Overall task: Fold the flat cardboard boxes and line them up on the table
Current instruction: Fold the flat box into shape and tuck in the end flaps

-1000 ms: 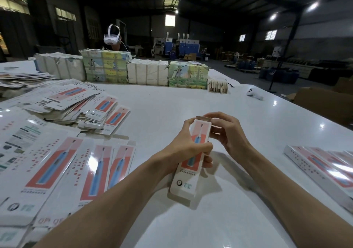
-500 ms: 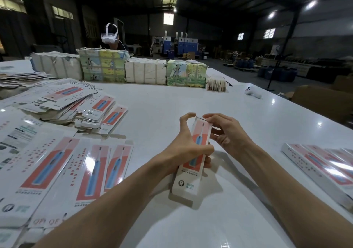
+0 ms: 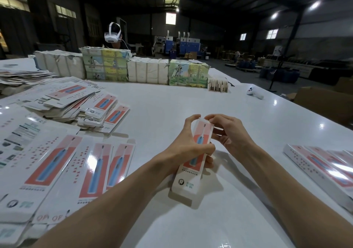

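A long white toothbrush box [image 3: 192, 173] with a red panel and blue brush print is held above the white table [image 3: 191, 98], its far end tilted away from me. My left hand [image 3: 186, 148] grips its middle, thumb across the front and forefinger raised at the top end. My right hand [image 3: 227, 133] pinches the flap at the box's far end. Flat unfolded boxes [image 3: 57, 171] lie spread at my left. Folded boxes [image 3: 321, 163] lie side by side at the right edge.
A heap of flat boxes [image 3: 72, 100] sits at the left middle. Wrapped bundles [image 3: 147, 72] line the far side of the table, with a person in a white headset [image 3: 112, 35] behind them. A white controller [image 3: 254, 93] lies far right. A brown carton [image 3: 324, 102] stands beyond the table's right edge.
My left forefinger has lifted off the box's top end and curved over it. My right fingers have shifted onto the end flap. The box has stayed in place.
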